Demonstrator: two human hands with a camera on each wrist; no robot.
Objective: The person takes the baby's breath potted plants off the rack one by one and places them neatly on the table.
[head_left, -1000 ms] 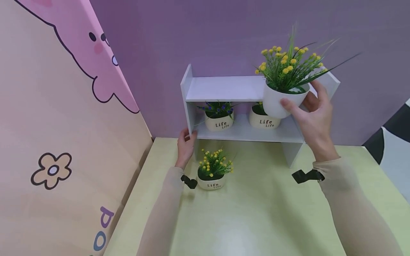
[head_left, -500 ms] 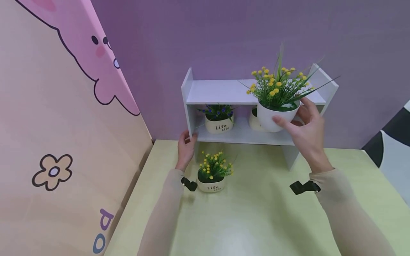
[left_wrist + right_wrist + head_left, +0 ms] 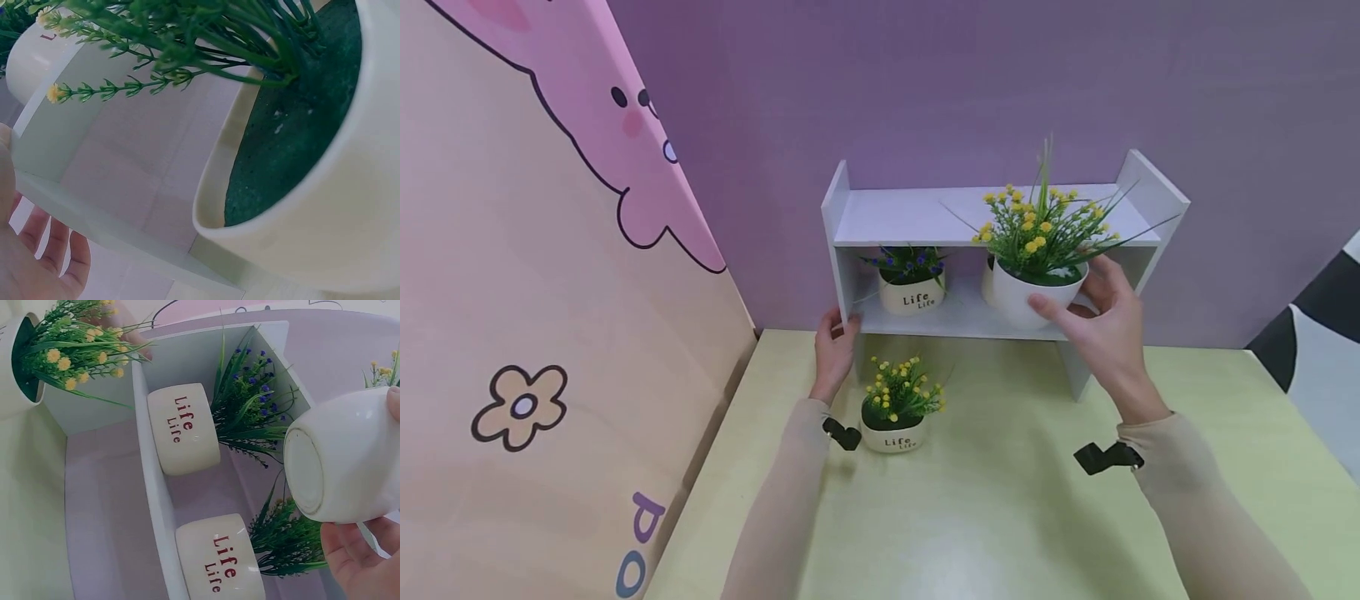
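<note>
My right hand grips a white flowerpot with yellow flowers and long grass blades, thumb in front and fingers around its far right side. The pot is in the air before the right half of a white two-tier shelf; its bare underside faces the camera in the right wrist view. My left hand holds the lower left side panel of the shelf. Inside the lower tier stand a blue-flowered "Life" pot and a second "Life" pot, mostly hidden by the held pot in the head view.
A yellow-flowered "Life" pot stands on the pale table in front of the shelf's left end, close to my left wrist. Behind the shelf is a purple wall. A decorated wall borders the table on the left.
My right hand has lowered the white pot and moved it left, from over the shelf's upper right end to before the lower tier. The left hand has stayed on the side panel.
</note>
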